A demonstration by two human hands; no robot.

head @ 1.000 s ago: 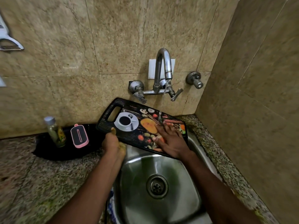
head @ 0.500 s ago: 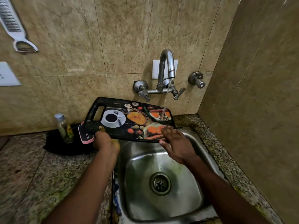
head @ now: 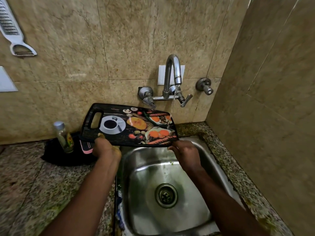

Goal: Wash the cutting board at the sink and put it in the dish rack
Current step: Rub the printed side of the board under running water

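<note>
A black cutting board [head: 129, 125] printed with a coffee cup and food pictures is held tilted above the back of the steel sink [head: 201, 198]. My left hand [head: 106, 148] grips its near edge at the left, thumb on top. My right hand [head: 185, 151] holds the near right corner from below, fingers curled. A thin stream of water falls from the tap [head: 173, 77] onto the board's far right corner. No dish rack is in view.
A small bottle [head: 63, 137] and a pink scrubber [head: 86, 146] stand on a black mat [head: 56, 155] left of the sink. A grater [head: 12, 29] hangs on the tiled wall. A side wall closes in at the right, past the speckled counter [head: 34, 193].
The board has been lifted and shifted left, up from the sink rim. My right hand slid off its top face to the near right corner. Water now runs from the tap.
</note>
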